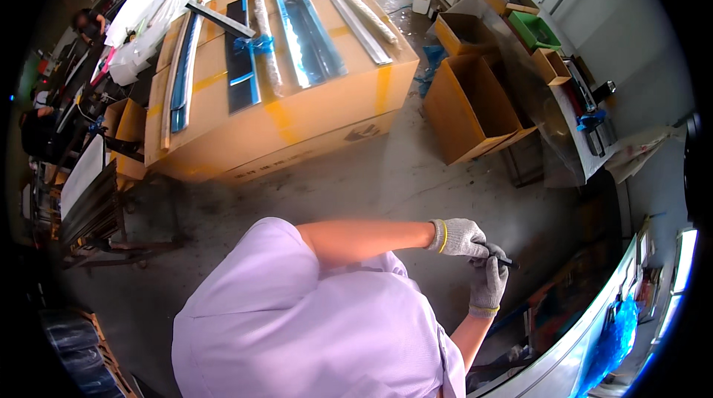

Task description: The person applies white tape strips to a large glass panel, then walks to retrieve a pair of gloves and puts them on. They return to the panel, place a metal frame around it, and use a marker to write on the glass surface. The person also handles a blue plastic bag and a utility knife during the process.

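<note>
Both my hands wear grey knit gloves and meet to the right of my body. A short, dark, stick-like thing (508, 263) pokes out to the right from between the fingers. My right hand (487, 285) comes up from below with its fingers closed round it. From the left, my left hand (462, 238) reaches across, its fingers closed against the same thing at the right hand's fingertips. The gloves cover most of the piece, so its exact kind is hidden. Below the hands runs the pale edge of a bench (553, 357).
Ahead stands a large cardboard box (297, 138) bearing long strips (301, 27) and wrapped rolls. Open cartons (475, 112) and a green bin (533, 30) are at the right. A rack (93, 209) stands left; blue plastic (613, 342) hangs lower right. A person (89, 25) is far left.
</note>
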The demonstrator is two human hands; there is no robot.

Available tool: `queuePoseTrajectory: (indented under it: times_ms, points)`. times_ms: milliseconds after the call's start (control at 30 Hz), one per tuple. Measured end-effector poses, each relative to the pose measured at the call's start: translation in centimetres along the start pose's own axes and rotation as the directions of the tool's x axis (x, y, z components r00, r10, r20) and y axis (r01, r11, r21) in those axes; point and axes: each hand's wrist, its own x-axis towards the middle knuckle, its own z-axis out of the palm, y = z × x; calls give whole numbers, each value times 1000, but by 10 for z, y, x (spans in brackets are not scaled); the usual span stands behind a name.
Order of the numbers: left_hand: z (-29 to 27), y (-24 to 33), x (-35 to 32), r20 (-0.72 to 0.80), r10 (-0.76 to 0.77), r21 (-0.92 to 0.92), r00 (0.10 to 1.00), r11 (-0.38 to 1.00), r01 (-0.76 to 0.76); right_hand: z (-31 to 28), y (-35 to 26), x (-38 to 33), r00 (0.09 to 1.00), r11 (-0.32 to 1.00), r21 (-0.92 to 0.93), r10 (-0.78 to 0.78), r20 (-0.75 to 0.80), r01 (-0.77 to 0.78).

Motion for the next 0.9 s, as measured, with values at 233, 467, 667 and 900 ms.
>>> queuePoseTrajectory:
  times_ms: [233,467,667,900]
  points:
    - [-5,-4,88,171,45,75,984,995,-59,-47,-22,27,968,999,28,-11,-252,19]
    - [53,-4,171,299,92,131,950,982,-137,-147,-20,23,941,996,58,-38,-337,61]
    - [117,25,244,355,53,187,933,974,-127,-251,-40,9,954,997,58,-28,-298,47]
    - [220,76,321,390,16,210,921,972,-106,-371,-84,-29,979,997,76,28,-203,-13]
